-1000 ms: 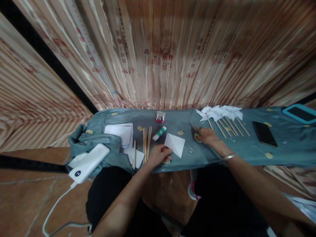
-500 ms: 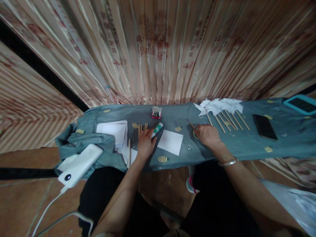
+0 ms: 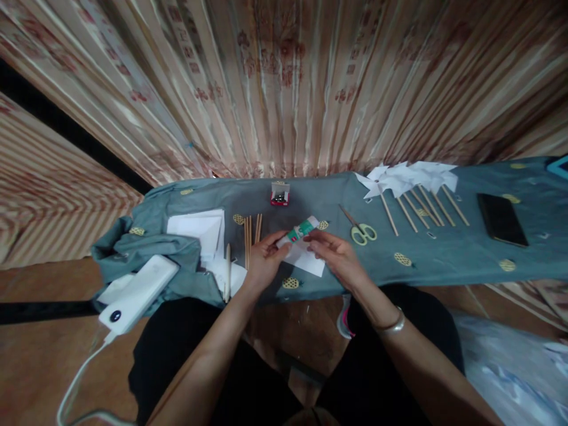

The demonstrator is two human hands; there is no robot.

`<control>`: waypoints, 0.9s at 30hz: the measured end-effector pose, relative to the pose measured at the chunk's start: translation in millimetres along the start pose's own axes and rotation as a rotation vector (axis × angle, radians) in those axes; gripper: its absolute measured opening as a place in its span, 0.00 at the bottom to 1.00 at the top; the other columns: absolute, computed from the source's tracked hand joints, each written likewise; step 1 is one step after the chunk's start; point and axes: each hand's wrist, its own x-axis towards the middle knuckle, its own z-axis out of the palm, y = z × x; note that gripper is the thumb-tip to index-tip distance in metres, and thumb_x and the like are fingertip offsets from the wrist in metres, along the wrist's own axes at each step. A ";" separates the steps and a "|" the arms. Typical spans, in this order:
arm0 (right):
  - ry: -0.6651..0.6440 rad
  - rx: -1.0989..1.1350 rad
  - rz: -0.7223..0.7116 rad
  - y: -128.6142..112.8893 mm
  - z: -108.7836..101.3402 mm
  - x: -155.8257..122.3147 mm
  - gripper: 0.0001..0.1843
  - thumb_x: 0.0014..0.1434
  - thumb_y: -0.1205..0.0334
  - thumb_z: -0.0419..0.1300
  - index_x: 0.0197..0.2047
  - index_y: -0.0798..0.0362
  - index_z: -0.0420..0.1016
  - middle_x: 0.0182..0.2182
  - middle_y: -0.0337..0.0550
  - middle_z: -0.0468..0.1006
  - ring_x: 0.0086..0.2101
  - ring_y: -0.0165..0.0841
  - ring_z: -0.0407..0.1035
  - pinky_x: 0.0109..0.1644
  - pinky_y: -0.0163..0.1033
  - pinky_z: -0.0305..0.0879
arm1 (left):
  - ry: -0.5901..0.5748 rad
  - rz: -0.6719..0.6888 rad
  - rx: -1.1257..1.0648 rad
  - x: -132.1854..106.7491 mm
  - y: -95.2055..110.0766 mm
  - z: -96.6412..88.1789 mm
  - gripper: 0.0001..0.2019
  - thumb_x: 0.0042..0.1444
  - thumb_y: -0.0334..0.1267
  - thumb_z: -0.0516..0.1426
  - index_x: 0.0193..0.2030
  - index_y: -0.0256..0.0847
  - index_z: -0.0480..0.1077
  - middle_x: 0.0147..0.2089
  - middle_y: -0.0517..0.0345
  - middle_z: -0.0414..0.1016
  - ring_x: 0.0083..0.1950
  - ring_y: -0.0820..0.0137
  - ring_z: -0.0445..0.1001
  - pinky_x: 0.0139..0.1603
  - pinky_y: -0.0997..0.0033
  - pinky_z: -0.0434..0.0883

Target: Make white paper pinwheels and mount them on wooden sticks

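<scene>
My left hand (image 3: 265, 258) grips the lower end of a white and green glue stick (image 3: 298, 231), held just above the grey-blue cloth (image 3: 426, 260). My right hand (image 3: 333, 253) pinches the stick's other end, fingers closed on it. Under both hands lies a white paper square (image 3: 310, 264). Yellow-handled scissors (image 3: 360, 228) rest on the cloth to the right of my right hand, untouched. A bundle of wooden sticks (image 3: 251, 236) lies just left of my left hand.
Several white paper pinwheels on sticks (image 3: 410, 188) lie at the back right, a black phone (image 3: 501, 219) beyond them. A small red box (image 3: 278, 194) sits at the back. White paper sheets (image 3: 197, 229) and a white power bank (image 3: 137, 293) with cable are at the left.
My left hand picked the glue stick up off the cloth. My right hand let go of the scissors and came left to take the stick's other end.
</scene>
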 end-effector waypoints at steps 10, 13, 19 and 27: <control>0.055 0.412 0.159 0.5 -9.6 3.5 0.14 0.44 0.54 0.72 0.32 0.51 0.78 0.28 0.36 0.79 0.27 0.25 0.69 0.31 0.30 0.67 | -0.087 -0.026 -0.034 -9.8 -3.3 8.3 0.16 0.42 0.41 0.66 0.38 0.38 0.75 0.39 0.51 0.80 0.41 0.65 0.76 0.44 0.66 0.71; 0.070 0.424 0.193 2.2 -19.9 7.5 0.13 0.49 0.51 0.68 0.33 0.50 0.76 0.27 0.37 0.79 0.26 0.26 0.70 0.31 0.31 0.68 | -0.017 0.102 0.177 -0.5 -7.4 -5.2 0.12 0.49 0.40 0.63 0.39 0.40 0.75 0.40 0.52 0.79 0.40 0.66 0.76 0.43 0.67 0.72; 0.025 0.431 0.233 7.5 -27.5 7.8 0.15 0.50 0.49 0.66 0.35 0.51 0.75 0.31 0.40 0.81 0.26 0.28 0.72 0.31 0.32 0.69 | 0.006 0.497 0.769 19.5 -28.7 -24.9 0.12 0.58 0.34 0.53 0.47 0.43 0.74 0.57 0.50 0.72 0.57 0.61 0.69 0.59 0.52 0.66; 0.097 0.267 0.116 0.6 -29.4 7.8 0.14 0.49 0.49 0.67 0.34 0.50 0.76 0.31 0.39 0.80 0.30 0.29 0.73 0.36 0.33 0.71 | 0.023 0.715 1.028 5.2 -21.8 -14.3 0.19 0.61 0.29 0.48 0.57 0.42 0.67 0.64 0.47 0.62 0.66 0.57 0.57 0.63 0.47 0.60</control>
